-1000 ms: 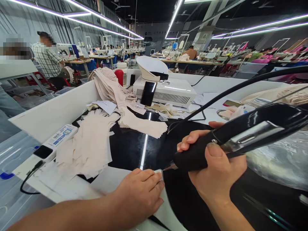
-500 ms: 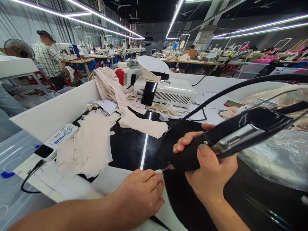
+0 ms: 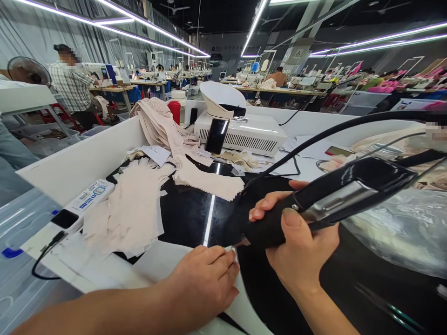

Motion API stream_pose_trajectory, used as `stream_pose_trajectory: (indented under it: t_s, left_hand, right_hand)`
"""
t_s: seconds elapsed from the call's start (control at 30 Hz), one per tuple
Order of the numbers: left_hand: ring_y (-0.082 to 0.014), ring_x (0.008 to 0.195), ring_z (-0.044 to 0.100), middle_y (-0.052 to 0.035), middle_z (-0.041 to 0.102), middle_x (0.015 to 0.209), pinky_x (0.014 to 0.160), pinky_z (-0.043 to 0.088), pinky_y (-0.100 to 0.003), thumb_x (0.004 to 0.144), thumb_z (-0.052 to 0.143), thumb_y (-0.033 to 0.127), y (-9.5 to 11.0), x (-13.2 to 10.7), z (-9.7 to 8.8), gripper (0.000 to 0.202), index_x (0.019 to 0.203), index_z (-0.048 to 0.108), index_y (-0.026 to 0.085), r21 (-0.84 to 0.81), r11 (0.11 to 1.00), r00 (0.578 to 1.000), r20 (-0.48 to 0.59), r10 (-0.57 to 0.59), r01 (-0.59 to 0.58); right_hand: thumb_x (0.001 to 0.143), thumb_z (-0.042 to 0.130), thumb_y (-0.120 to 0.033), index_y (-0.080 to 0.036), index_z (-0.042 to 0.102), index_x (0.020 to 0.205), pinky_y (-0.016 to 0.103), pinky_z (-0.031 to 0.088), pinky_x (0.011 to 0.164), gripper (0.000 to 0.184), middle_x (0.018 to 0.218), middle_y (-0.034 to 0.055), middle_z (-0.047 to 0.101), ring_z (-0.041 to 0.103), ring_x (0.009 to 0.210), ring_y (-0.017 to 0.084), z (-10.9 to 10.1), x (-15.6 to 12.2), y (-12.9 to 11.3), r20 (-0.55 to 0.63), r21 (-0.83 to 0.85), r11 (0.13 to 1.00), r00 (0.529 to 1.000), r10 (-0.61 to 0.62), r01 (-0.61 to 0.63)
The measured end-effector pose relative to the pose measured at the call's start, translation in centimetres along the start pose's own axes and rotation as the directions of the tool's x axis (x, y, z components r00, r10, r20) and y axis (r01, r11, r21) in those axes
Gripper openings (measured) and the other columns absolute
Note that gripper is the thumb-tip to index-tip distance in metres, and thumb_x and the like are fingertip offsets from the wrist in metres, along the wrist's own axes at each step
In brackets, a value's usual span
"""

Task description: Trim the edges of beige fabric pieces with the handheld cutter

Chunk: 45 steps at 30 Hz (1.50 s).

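Observation:
My right hand is wrapped round a corded black handheld tool with a silver lever and a short flat metal tip. That tip points left and reaches the fingertips of my left hand. The left fingers are curled and pressed together over the edge of a white sheet. A small pale edge shows at their tips, but what they pinch is mostly hidden. To the left lies a fanned pile of beige fabric pieces. One beige strip stretches across the black tabletop.
A white vented box carries a white visor, with a phone leaning on it. At left rests a white power bank. Clear plastic and tweezers lie right. A thick cable arches overhead. Co-workers sit behind.
My right hand and the black tool have shifted slightly left, with the tip closer to my left fingertips. The left hand has hardly moved.

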<state>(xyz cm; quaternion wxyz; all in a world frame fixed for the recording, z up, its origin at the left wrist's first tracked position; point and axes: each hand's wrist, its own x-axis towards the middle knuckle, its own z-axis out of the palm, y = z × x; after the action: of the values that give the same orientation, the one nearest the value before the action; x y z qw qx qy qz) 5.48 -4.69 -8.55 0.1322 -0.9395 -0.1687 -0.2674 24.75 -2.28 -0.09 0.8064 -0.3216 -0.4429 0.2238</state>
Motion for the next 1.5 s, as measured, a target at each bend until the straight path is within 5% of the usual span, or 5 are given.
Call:
stream_pose_trajectory:
  t_s: [0.3, 0.63, 1.17, 1.3, 1.5]
  left_hand:
    - [-0.0225, 0.123, 0.09, -0.0136, 0.096, 0.14, 0.102, 0.071, -0.032, 0.136, 0.065, 0.031, -0.1, 0.1, -0.1, 0.032, 0.136, 0.089, 0.009, -0.01, 1.0, 1.0, 0.016, 0.003, -0.003]
    - [-0.0211, 0.124, 0.09, -0.0123, 0.097, 0.141, 0.107, 0.071, -0.032, 0.139, 0.056, 0.03, -0.2, 0.1, -0.2, 0.039, 0.139, 0.09, 0.011, 0.004, 1.0, 0.999, 0.024, 0.021, -0.021]
    - [-0.0224, 0.124, 0.087, -0.0151, 0.094, 0.144, 0.1, 0.07, -0.032, 0.137, 0.062, 0.03, -0.5, 0.2, -0.8, 0.033, 0.142, 0.088, 0.011, -0.07, 0.997, 0.995, 0.097, 0.001, 0.006]
    - [-0.0224, 0.119, 0.086, -0.0124, 0.094, 0.143, 0.099, 0.071, -0.034, 0.138, 0.06, 0.029, -1.3, 0.1, -1.2, 0.032, 0.139, 0.088, 0.014, -0.141, 0.99, 0.998, 0.054, -0.022, 0.029]
    - [-0.0263, 0.131, 0.085, -0.0132, 0.091, 0.153, 0.109, 0.071, -0.039, 0.133, 0.074, 0.03, -4.2, -0.5, -1.6, 0.024, 0.151, 0.084, 0.019, -0.134, 0.978, 0.977, 0.163, -0.139, 0.162]
  right_hand:
    - [0.094, 0.118, -0.056, -0.035, 0.088, 0.125, 0.031, 0.068, 0.058, 0.048, 0.083, -0.0063, 0.079, 0.075, 0.062, 0.019, 0.4, -0.1, -0.3, 0.025, 0.044, 0.999, 1.0, 0.007, -0.008]
    - [0.095, 0.115, -0.061, -0.036, 0.085, 0.125, 0.032, 0.061, 0.054, 0.049, 0.081, -0.0066, 0.075, 0.065, 0.059, 0.019, 0.6, -0.5, 0.1, 0.036, 0.018, 1.0, 0.999, -0.005, 0.005]
    - [0.098, 0.114, -0.058, -0.035, 0.083, 0.127, 0.034, 0.06, 0.054, 0.048, 0.084, -0.0059, 0.075, 0.066, 0.06, 0.019, 0.6, -0.7, 0.5, 0.021, -0.017, 1.0, 1.0, -0.011, 0.011]
    - [0.097, 0.114, -0.061, -0.036, 0.082, 0.128, 0.035, 0.06, 0.054, 0.051, 0.085, -0.0055, 0.076, 0.067, 0.061, 0.021, 0.2, -0.2, -0.5, 0.023, -0.024, 1.0, 1.0, -0.011, 0.011]
    - [0.095, 0.114, -0.062, -0.037, 0.084, 0.127, 0.042, 0.07, 0.058, 0.051, 0.086, -0.0045, 0.078, 0.076, 0.062, 0.025, -1.5, -0.4, -3.2, 0.02, -0.058, 0.998, 1.0, 0.016, -0.015]
